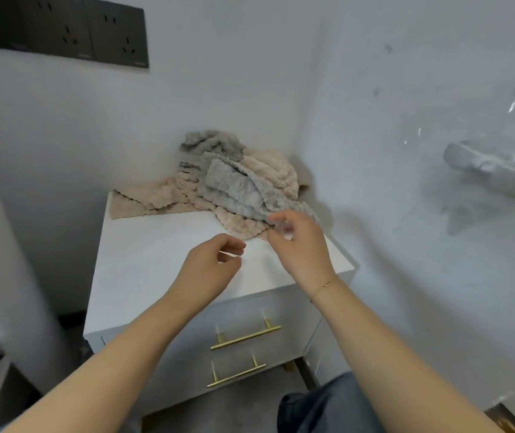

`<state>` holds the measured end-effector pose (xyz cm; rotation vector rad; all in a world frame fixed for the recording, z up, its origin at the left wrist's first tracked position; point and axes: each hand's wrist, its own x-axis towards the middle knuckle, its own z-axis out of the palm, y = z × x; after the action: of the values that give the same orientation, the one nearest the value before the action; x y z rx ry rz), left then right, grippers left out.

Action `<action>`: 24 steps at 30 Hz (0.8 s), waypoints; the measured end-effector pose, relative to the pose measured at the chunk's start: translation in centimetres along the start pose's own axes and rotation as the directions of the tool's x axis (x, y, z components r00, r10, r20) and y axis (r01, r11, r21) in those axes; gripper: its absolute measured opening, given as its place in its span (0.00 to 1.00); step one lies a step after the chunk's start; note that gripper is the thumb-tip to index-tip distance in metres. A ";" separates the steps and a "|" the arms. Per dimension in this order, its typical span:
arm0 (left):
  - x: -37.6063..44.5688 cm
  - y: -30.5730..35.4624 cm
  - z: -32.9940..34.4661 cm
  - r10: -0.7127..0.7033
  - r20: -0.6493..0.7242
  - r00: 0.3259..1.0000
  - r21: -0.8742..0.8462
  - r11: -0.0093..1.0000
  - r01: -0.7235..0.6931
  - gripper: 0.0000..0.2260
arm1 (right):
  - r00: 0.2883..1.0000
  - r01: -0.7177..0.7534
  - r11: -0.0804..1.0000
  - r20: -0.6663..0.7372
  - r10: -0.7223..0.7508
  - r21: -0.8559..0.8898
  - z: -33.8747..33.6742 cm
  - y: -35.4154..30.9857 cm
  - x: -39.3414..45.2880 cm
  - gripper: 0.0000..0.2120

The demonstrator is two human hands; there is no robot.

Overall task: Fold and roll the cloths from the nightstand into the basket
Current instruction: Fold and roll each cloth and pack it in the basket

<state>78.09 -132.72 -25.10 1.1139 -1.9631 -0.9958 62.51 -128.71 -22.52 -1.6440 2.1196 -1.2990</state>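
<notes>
Two hands hovered over my nightstand [162, 276]: right hand [299, 245] pinched the grey cloth [237, 189] at one o'clock atop beige cloths [156, 198]; left hand [209, 264] loosely curled, holding nothing.

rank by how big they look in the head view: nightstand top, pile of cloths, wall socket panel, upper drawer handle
1. nightstand top
2. pile of cloths and wall socket panel: look about alike, and the panel is cut off by the frame, so unranked
3. upper drawer handle

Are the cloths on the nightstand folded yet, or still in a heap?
Still in a heap: the grey cloth lies crumpled across the beige cloth at the nightstand's back corner, neither folded nor rolled.
</notes>
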 end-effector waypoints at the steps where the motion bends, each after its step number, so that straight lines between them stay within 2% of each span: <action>1: 0.9 -0.3 0.1 0.004 0.013 1.000 0.001 1.000 -0.004 0.09 | 0.999 0.020 0.999 -0.045 -0.022 -0.035 0.6 0.6 1.1 0.14; 4: 3.0 -1.8 0.1 -0.002 0.016 1.000 0.036 0.999 0.002 0.10 | 0.979 0.075 0.974 -0.172 -0.112 -0.212 1.5 2.4 3.9 0.22; 6: 3.9 -2.8 0.1 -0.016 0.001 1.000 0.059 0.998 0.016 0.11 | 0.976 0.080 0.951 -0.171 -0.135 -0.298 1.7 3.7 5.7 0.25; 8: 4.3 -3.4 0.2 -0.026 -0.021 0.999 0.062 0.998 0.027 0.11 | 0.989 0.034 0.947 -0.124 -0.077 -0.319 1.9 5.1 7.0 0.23; 10: 4.1 -3.5 0.3 -0.029 -0.037 0.999 0.045 0.999 0.031 0.11 | 0.994 -0.010 0.962 -0.111 -0.021 -0.273 2.2 6.3 7.5 0.16; 12: 4.2 -3.2 0.1 -0.035 -0.063 0.997 -0.003 0.999 0.035 0.10 | 0.990 0.035 0.983 -0.131 -0.059 -0.178 2.5 6.5 7.6 0.08; 15: 4.3 -2.8 -0.3 -0.148 -0.065 0.987 -0.209 0.969 0.132 0.09 | 0.977 0.162 0.985 -0.133 -0.168 -0.058 2.4 5.6 6.8 0.08; 17: 4.1 -2.3 -0.3 -0.286 -0.004 0.958 -0.448 0.857 0.253 0.08 | 0.966 0.244 0.970 -0.096 -0.242 0.012 1.9 4.8 6.2 0.10; 20: 4.0 -1.7 -0.6 -0.411 0.084 0.908 -0.757 0.566 0.326 0.10 | 0.938 0.348 0.936 -0.026 -0.347 0.050 1.6 4.2 5.4 0.11; 22: 4.0 -1.6 -1.3 -0.450 0.120 0.885 -0.870 0.382 0.312 0.12 | 0.910 0.409 0.912 0.051 -0.411 0.044 1.7 3.9 5.0 0.11; 24: 3.8 -1.5 -2.0 -0.450 0.174 0.876 -0.908 0.271 0.320 0.13 | 0.867 0.466 0.884 0.181 -0.464 0.034 2.0 3.5 4.2 0.12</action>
<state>78.72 -137.23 -24.78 0.8898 -0.6512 -1.9106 59.58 -133.31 -24.69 -2.2812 1.6818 -1.1817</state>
